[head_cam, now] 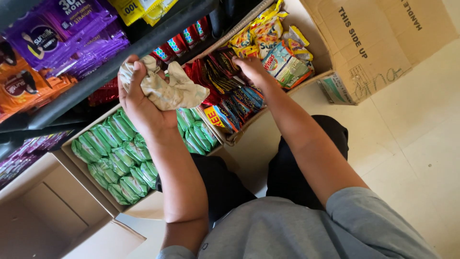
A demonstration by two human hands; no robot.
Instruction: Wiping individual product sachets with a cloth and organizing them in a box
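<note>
Crouching over open cartons on the floor, the person works with both arms stretched toward the upper middle of the frame. The left hand [139,98] is clenched around a crumpled beige cloth [167,88], holding it raised above the near edge of a cardboard box [91,189] packed with green wrapped packets [117,158]; the cloth hangs clear of them, not touching.

The right hand [251,68] reaches into the neighbouring box [235,138], which holds dark red and yellow sachets [225,79] standing on edge in rows. Its fingers curl down among the sachets at the far end of a row, but whether they actually pinch one cannot be told, since the fingertips are buried in the packaging. The row's long axis runs diagonally from the upper middle toward the lower right of that box, so the sachets lie directly under and just below the right fingers. This hand is plainly the nearer of the two; the left sits off to the left with the cloth.

Yellow and blue packets [280,52] crowd the same box's upper right. Purple sachet strips [57,33] hang at upper left above a dark shelf rail [124,57].
</note>
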